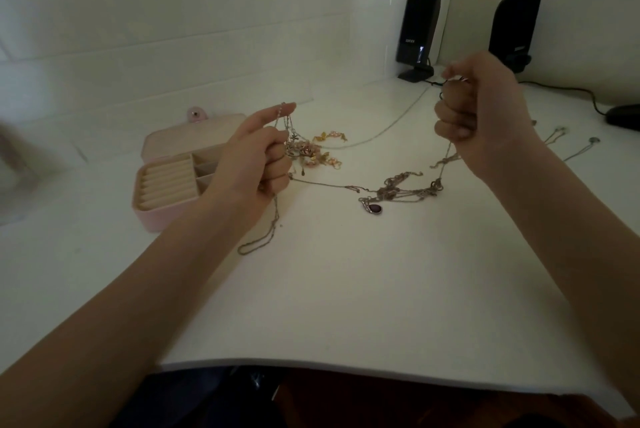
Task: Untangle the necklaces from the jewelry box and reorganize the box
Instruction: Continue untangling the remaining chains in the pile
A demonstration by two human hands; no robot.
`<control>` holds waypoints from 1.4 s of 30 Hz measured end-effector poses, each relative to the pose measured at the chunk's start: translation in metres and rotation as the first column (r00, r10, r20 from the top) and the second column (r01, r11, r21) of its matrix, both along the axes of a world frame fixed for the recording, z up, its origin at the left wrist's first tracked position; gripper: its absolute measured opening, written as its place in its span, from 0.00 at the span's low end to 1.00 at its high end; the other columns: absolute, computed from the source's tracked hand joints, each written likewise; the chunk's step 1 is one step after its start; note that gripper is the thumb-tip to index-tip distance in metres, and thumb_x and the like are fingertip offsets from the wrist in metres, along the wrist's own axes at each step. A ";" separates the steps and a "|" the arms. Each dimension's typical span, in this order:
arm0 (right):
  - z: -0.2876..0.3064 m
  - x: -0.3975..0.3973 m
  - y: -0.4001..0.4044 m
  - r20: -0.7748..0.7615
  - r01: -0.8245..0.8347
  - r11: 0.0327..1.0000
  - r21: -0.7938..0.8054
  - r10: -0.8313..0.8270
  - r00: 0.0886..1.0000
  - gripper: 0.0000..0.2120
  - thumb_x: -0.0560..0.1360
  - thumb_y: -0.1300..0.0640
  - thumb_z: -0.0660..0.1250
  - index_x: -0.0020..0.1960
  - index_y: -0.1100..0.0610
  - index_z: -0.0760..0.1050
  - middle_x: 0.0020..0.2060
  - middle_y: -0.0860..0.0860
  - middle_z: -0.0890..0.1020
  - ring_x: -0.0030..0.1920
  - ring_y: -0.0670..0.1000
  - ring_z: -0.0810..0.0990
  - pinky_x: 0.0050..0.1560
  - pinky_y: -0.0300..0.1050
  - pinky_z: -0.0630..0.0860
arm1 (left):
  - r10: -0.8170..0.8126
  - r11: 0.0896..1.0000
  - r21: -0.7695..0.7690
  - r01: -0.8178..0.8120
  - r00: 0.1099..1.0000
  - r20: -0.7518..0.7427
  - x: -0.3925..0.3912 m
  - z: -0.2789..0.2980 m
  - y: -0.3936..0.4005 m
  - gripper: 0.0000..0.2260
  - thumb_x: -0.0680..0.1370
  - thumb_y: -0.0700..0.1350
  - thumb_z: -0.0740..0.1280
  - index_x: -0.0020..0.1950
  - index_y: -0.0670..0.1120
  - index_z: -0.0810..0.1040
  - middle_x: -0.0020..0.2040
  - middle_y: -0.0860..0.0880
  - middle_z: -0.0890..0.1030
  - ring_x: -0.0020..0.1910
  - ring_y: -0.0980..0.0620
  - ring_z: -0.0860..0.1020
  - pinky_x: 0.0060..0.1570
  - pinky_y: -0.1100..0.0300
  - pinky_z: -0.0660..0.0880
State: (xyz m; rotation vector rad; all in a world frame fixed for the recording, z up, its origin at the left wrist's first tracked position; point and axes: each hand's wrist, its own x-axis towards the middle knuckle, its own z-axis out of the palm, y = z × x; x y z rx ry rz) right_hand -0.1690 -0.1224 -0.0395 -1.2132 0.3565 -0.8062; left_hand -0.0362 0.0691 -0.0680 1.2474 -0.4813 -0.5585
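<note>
Hands both raised over white desk (pixel 346 289). Left hand (pixel 258 154) pinches silver chains at one end, right hand (pixel 485 116) fisted around the other; tangled necklaces (pixel 401 190) with purple pendant (pixel 375 208) sag between. Pink jewelry box (pixel 169 181) sits open, just left of left hand.

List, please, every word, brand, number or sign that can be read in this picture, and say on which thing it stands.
"EDIFIER", likely, though small and blurred: vertical light lettering on the left black speaker.
Unreadable: a small pale mark on the right black speaker, too blurred.
No text shows on the pink jewelry box, the necklaces or the white table.
</note>
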 end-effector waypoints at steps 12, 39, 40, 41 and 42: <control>-0.035 0.024 0.059 -0.387 -0.269 0.628 -0.730 -0.056 0.920 0.10 0.71 0.46 0.72 0.44 0.52 0.78 0.37 0.45 0.81 0.36 0.50 0.80 0.37 0.42 0.77 | -0.183 0.983 0.017 0.183 0.981 0.066 -0.014 0.004 0.003 0.18 0.80 0.34 0.53 0.58 0.50 0.77 0.21 0.56 0.56 0.18 0.59 0.53 0.19 0.68 0.49; -0.010 0.007 0.029 -0.302 -0.453 0.876 -0.165 0.392 0.869 0.14 0.77 0.58 0.64 0.62 0.59 0.71 0.28 0.48 0.71 0.27 0.43 0.64 0.21 0.32 0.61 | -0.112 0.992 0.064 0.108 0.992 0.057 -0.009 0.001 0.001 0.19 0.79 0.33 0.54 0.61 0.50 0.77 0.23 0.55 0.56 0.19 0.59 0.53 0.17 0.70 0.52; -0.010 0.007 0.028 -0.305 -0.438 0.883 -0.167 0.376 0.875 0.14 0.78 0.58 0.64 0.62 0.59 0.71 0.28 0.49 0.71 0.28 0.43 0.63 0.21 0.32 0.59 | -0.109 0.992 0.064 0.106 0.993 0.053 -0.008 0.001 0.001 0.19 0.79 0.33 0.54 0.61 0.50 0.77 0.24 0.55 0.56 0.19 0.59 0.53 0.17 0.70 0.52; -0.010 0.008 0.026 -0.304 -0.415 0.894 -0.171 0.353 0.885 0.14 0.78 0.58 0.63 0.62 0.59 0.71 0.28 0.49 0.71 0.28 0.43 0.63 0.21 0.32 0.58 | -0.106 0.993 0.064 0.102 0.993 0.049 -0.007 0.000 0.001 0.19 0.79 0.33 0.54 0.61 0.50 0.77 0.24 0.55 0.56 0.19 0.59 0.53 0.17 0.69 0.52; -0.010 0.008 0.025 -0.293 -0.388 0.906 -0.170 0.330 0.898 0.13 0.78 0.59 0.63 0.62 0.59 0.71 0.28 0.48 0.71 0.28 0.44 0.63 0.22 0.32 0.59 | -0.103 0.993 0.066 0.099 0.994 0.047 -0.007 0.000 0.002 0.19 0.79 0.33 0.54 0.60 0.50 0.77 0.23 0.55 0.56 0.19 0.59 0.53 0.17 0.69 0.52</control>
